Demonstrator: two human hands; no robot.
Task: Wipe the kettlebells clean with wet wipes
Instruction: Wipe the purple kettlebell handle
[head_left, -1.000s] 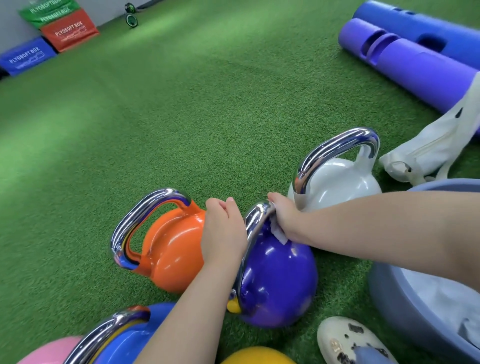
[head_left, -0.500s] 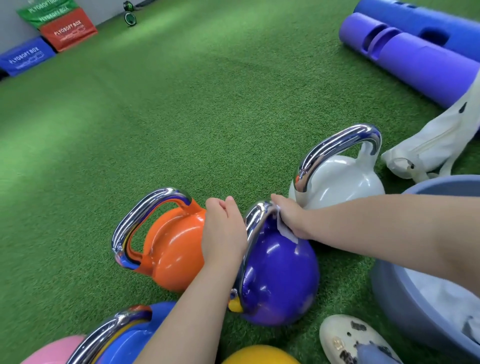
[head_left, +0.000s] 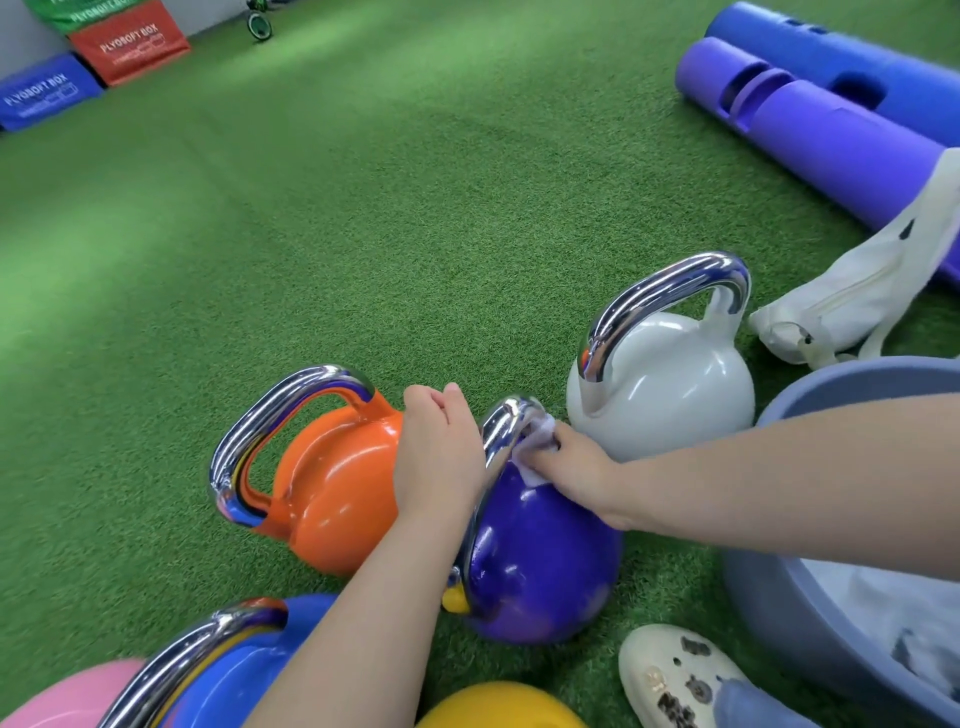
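A purple kettlebell (head_left: 540, 561) with a chrome handle stands on the green turf in the lower middle. My left hand (head_left: 439, 457) grips the near side of that handle. My right hand (head_left: 571, 462) presses a white wet wipe (head_left: 537, 434) against the far end of the handle, where it meets the ball. An orange kettlebell (head_left: 332, 478) stands to the left, touching my left hand. A white kettlebell (head_left: 670, 389) stands behind on the right. At the bottom edge lie a blue kettlebell (head_left: 228, 670), a pink one (head_left: 67, 696) and a yellow one (head_left: 498, 706), each partly cut off.
A grey-blue basin (head_left: 852, 395) holding used wipes sits at the right, under my right forearm. A cream bag (head_left: 852, 296) and two purple and blue foam tubes (head_left: 831, 135) lie behind it. My white clog (head_left: 675, 675) is at the bottom. Plyo boxes (head_left: 130, 41) line the far left wall.
My right hand has slid the wipe from the ball's shoulder up onto the handle's far end. The left hand has kept its grip.
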